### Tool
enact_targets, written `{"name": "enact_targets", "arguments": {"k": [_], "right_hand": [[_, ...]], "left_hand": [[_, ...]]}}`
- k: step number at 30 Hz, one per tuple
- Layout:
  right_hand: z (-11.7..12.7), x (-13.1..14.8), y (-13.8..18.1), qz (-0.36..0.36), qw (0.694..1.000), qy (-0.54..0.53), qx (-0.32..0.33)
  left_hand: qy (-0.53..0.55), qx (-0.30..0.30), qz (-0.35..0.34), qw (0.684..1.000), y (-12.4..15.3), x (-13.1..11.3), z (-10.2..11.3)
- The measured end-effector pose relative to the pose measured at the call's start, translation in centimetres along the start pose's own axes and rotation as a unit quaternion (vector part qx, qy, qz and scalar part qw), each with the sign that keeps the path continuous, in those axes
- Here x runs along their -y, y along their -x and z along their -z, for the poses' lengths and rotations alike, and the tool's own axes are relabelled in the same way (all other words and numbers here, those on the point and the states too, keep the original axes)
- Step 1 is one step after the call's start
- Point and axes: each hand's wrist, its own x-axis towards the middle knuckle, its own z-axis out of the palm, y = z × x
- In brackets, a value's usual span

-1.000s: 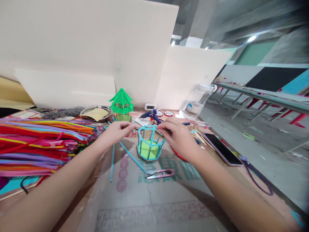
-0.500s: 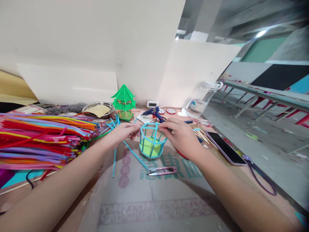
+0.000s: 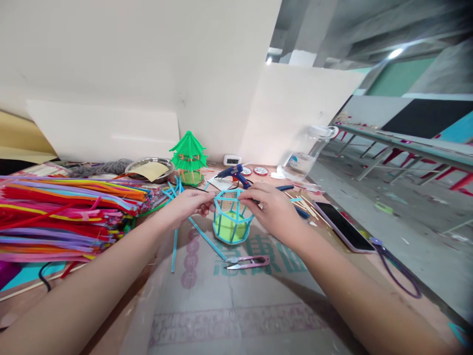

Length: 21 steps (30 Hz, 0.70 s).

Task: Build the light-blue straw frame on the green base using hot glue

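Between my hands stands a small many-sided frame of light-blue pipe cleaners (image 3: 231, 242) with a yellow-green base. My left hand (image 3: 192, 204) pinches its upper left rim, fingers closed. My right hand (image 3: 271, 207) has thumb and forefinger closed on the upper rim at the right; the fingertips partly cover that spot. Pink-handled thread snips (image 3: 249, 262) lie on the plastic-covered board in front of the frame. Loose blue pipe cleaners (image 3: 207, 238) lie to its left, one reaching the snips' blades.
Bundles of coloured pipe cleaners (image 3: 66, 217) fill the left side. Behind stand a green-roofed model pavilion (image 3: 188, 158), a glue gun (image 3: 231, 172), a small digital timer (image 3: 232, 160) and a metal bowl (image 3: 170, 170). A water jug (image 3: 303, 155), wooden sticks (image 3: 308, 207) and a phone (image 3: 343, 227) are at right.
My right hand has shifted slightly left along the frame's upper rim. My left hand stays at the left rim, and the frame has barely moved.
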Motion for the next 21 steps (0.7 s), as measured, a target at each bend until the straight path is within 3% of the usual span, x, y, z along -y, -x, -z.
{"name": "enact_targets", "arguments": {"k": [21], "right_hand": [[-0.07,-0.19,-0.01,-0.019,1.0,0.007,0.009]], "left_hand": [[0.002,0.009,0.0,1.0,0.23,-0.27,-0.23]]}}
